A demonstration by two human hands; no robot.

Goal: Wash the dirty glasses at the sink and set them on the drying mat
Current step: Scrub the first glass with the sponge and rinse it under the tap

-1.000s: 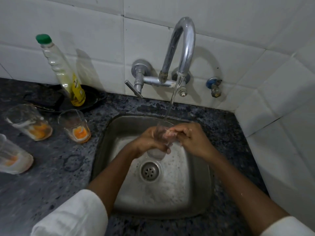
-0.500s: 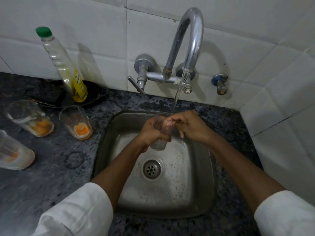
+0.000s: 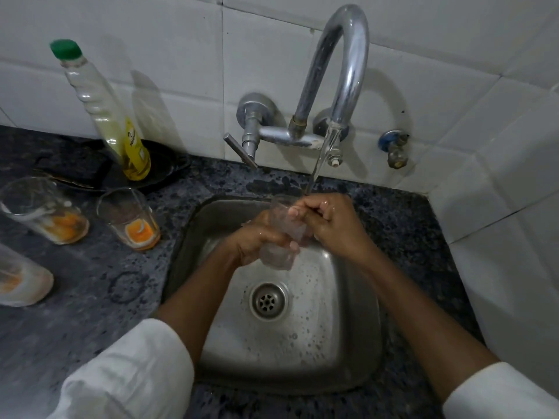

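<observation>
A person rinses a clear glass [image 3: 279,234] under the running tap [image 3: 338,74] over a steel sink [image 3: 357,322].

The left hand [image 3: 257,240] keeps its grip clamped round the glass's lower half; the right hand [image 3: 329,220] curls its fingers [image 3: 298,210] over the rim. The glass hangs above the basin, near its back edge. Three juice-stained glasses [image 3: 130,220] stand on the dark tabletop [image 3: 99,303] left of the sink, well apart from the hands, one cut off by the frame's left edge.
</observation>
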